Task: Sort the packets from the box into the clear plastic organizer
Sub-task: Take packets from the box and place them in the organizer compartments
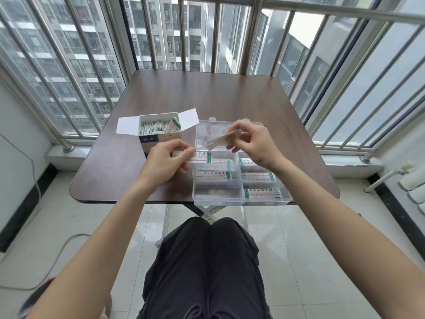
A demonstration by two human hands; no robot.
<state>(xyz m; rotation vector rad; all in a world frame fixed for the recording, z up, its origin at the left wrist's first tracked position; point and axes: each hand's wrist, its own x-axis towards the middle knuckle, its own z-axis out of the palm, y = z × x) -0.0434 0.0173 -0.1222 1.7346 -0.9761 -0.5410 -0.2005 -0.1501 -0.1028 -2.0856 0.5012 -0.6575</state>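
Packets [202,157] pinched in both hands [166,162] above organizer [239,199].

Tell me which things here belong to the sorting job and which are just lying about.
Job: box, packets in it, clear organizer, packet in left hand, packet in right hand.
Lying about: grey cable on floor, railing.
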